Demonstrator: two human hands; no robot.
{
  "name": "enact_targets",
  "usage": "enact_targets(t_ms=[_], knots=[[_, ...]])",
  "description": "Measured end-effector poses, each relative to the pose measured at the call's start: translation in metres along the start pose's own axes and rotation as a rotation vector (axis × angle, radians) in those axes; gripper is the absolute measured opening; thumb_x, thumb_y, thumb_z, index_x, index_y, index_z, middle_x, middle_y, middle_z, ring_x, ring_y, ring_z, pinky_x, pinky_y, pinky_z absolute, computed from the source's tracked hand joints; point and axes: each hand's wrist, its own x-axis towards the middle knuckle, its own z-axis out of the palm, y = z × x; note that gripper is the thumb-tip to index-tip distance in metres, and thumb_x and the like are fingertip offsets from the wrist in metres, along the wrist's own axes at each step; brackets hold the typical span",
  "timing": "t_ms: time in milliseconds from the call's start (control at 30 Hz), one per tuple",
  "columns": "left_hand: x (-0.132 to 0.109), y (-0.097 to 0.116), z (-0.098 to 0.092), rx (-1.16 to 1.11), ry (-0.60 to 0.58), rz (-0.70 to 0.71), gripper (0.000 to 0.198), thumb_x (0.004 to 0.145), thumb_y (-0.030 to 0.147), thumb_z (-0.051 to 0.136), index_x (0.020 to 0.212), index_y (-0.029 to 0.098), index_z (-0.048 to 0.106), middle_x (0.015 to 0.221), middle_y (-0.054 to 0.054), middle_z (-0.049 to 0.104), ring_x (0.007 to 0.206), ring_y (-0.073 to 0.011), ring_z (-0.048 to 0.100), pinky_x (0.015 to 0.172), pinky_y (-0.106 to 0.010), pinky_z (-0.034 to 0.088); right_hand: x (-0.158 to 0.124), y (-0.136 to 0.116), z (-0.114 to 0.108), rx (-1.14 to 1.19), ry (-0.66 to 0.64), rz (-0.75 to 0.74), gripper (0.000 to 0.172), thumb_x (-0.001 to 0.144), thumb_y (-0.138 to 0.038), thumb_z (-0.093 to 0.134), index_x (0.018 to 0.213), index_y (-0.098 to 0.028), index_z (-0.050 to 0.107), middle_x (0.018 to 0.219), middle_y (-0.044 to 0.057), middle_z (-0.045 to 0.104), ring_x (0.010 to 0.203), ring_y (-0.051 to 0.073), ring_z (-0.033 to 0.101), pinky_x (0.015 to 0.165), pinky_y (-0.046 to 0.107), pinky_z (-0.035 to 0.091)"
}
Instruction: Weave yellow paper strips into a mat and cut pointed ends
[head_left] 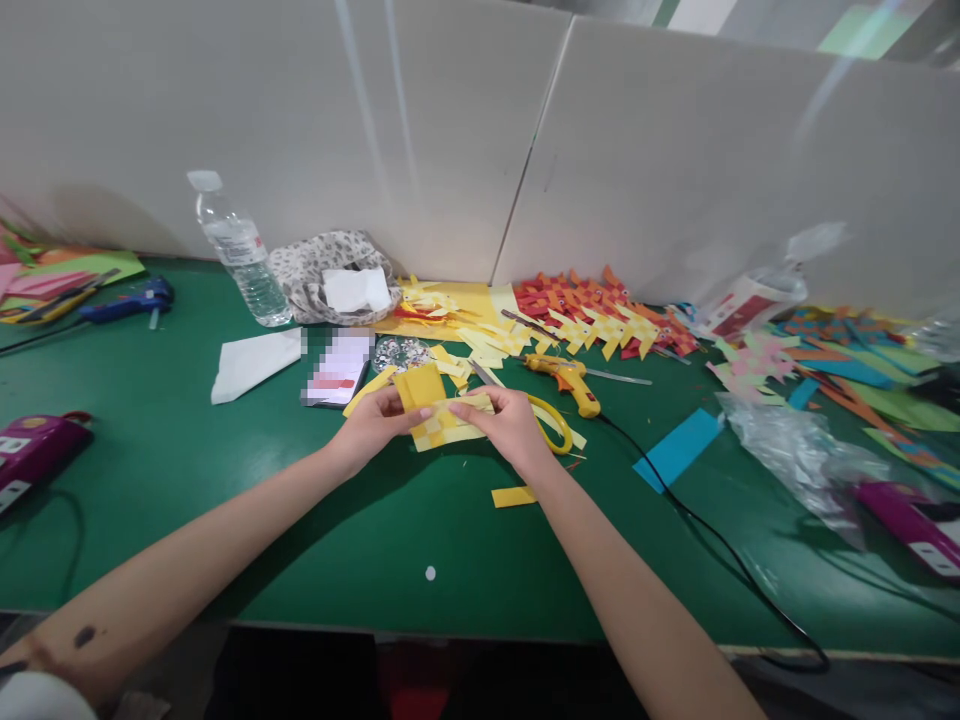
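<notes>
Between my two hands is a piece of woven yellow paper (429, 432), with darker and paler strips crossing in a checker pattern. My left hand (379, 420) pinches its left side, thumb on top. On the right side, my right hand (506, 425) grips the pale strips between thumb and fingers. Yellow-handled scissors (559, 428) lie just beside and partly under my right hand. A short yellow paper strip (514, 497) rests on the green table below my right wrist. Loose pale yellow strips (480, 345) are scattered behind my hands.
A yellow glue gun (566, 378) with a black cord lies right of centre. Behind are woven red and orange paper pieces (574, 300), a phone (337, 368), a water bottle (244, 255) and a patterned cloth bag (300, 275). Purple power strips (45, 450) sit at both sides. Blue paper (681, 448) lies right.
</notes>
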Motion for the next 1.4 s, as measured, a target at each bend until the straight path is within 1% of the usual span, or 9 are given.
enact_targets(t_ms=[133, 267, 400, 533, 700, 800, 967, 1133, 1400], knots=[[0.004, -0.003, -0.002, -0.075, -0.004, -0.009, 0.038, 0.068, 0.039, 0.074, 0.101, 0.02, 0.067, 0.104, -0.005, 0.071, 0.088, -0.0163, 0.066, 0.08, -0.027, 0.052, 0.004, 0.007, 0.0, 0.139, 0.027, 0.052, 0.032, 0.059, -0.045, 0.075, 0.073, -0.017, 0.068, 0.068, 0.002, 0.064, 0.062, 0.016, 0.057, 0.057, 0.028, 0.045], [0.005, -0.005, -0.002, -0.082, 0.003, 0.014, 0.035, 0.064, 0.039, 0.076, 0.091, 0.017, 0.07, 0.092, -0.004, 0.073, 0.078, -0.0146, 0.067, 0.077, -0.026, 0.052, 0.004, 0.007, 0.003, 0.357, 0.018, 0.153, 0.032, 0.051, -0.038, 0.081, 0.071, -0.017, 0.066, 0.07, 0.002, 0.066, 0.063, 0.018, 0.061, 0.061, 0.03, 0.049], [0.004, -0.005, -0.002, -0.049, 0.009, 0.019, 0.034, 0.063, 0.04, 0.076, 0.087, 0.017, 0.07, 0.087, -0.003, 0.073, 0.073, -0.0133, 0.066, 0.074, -0.025, 0.053, 0.004, 0.005, 0.005, 0.466, 0.038, 0.172, 0.034, 0.047, -0.035, 0.083, 0.067, -0.018, 0.061, 0.067, 0.0, 0.066, 0.061, 0.017, 0.061, 0.063, 0.031, 0.049], [0.004, -0.003, -0.002, -0.079, 0.005, -0.007, 0.04, 0.062, 0.038, 0.077, 0.096, 0.018, 0.069, 0.097, -0.005, 0.072, 0.081, -0.0156, 0.067, 0.078, -0.027, 0.052, 0.004, 0.005, 0.006, 0.44, 0.04, 0.15, 0.035, 0.048, -0.038, 0.082, 0.067, -0.018, 0.061, 0.066, -0.001, 0.065, 0.059, 0.015, 0.059, 0.061, 0.029, 0.047], [0.005, -0.005, -0.004, -0.044, -0.006, -0.016, 0.039, 0.061, 0.033, 0.079, 0.097, 0.019, 0.07, 0.097, -0.006, 0.073, 0.08, -0.0152, 0.067, 0.075, -0.025, 0.052, 0.001, 0.002, 0.005, 0.368, 0.036, 0.108, 0.033, 0.051, -0.042, 0.08, 0.066, -0.019, 0.062, 0.066, -0.001, 0.062, 0.062, 0.015, 0.057, 0.06, 0.029, 0.045], [0.005, -0.007, -0.004, -0.037, 0.002, -0.018, 0.04, 0.06, 0.034, 0.079, 0.096, 0.019, 0.07, 0.098, -0.006, 0.072, 0.084, -0.017, 0.067, 0.073, -0.025, 0.052, 0.0, 0.001, 0.006, 0.342, 0.004, 0.108, 0.032, 0.052, -0.041, 0.079, 0.067, -0.018, 0.063, 0.066, -0.001, 0.061, 0.061, 0.014, 0.055, 0.059, 0.028, 0.043], [0.004, -0.009, -0.002, -0.042, 0.041, -0.049, 0.038, 0.061, 0.038, 0.079, 0.093, 0.019, 0.071, 0.101, -0.007, 0.072, 0.089, -0.0203, 0.066, 0.074, -0.028, 0.052, 0.0, 0.005, 0.009, 0.244, -0.072, 0.036, 0.028, 0.055, -0.04, 0.077, 0.066, -0.018, 0.063, 0.067, -0.001, 0.061, 0.061, 0.013, 0.054, 0.06, 0.027, 0.042], [0.006, -0.013, -0.002, 0.019, 0.085, -0.044, 0.036, 0.061, 0.039, 0.078, 0.09, 0.019, 0.072, 0.096, -0.006, 0.073, 0.081, -0.0179, 0.067, 0.065, -0.024, 0.05, 0.0, 0.005, 0.009, 0.252, -0.077, 0.058, 0.026, 0.056, -0.038, 0.077, 0.066, -0.018, 0.064, 0.067, -0.001, 0.061, 0.062, 0.013, 0.055, 0.061, 0.027, 0.043], [0.007, -0.014, 0.0, 0.006, 0.098, -0.052, 0.038, 0.059, 0.04, 0.079, 0.089, 0.019, 0.072, 0.094, -0.006, 0.073, 0.077, -0.0168, 0.066, 0.063, -0.024, 0.049, 0.002, 0.01, 0.011, 0.244, -0.049, 0.038, 0.024, 0.054, -0.035, 0.078, 0.066, -0.018, 0.065, 0.064, -0.002, 0.061, 0.06, 0.013, 0.054, 0.059, 0.027, 0.042]])
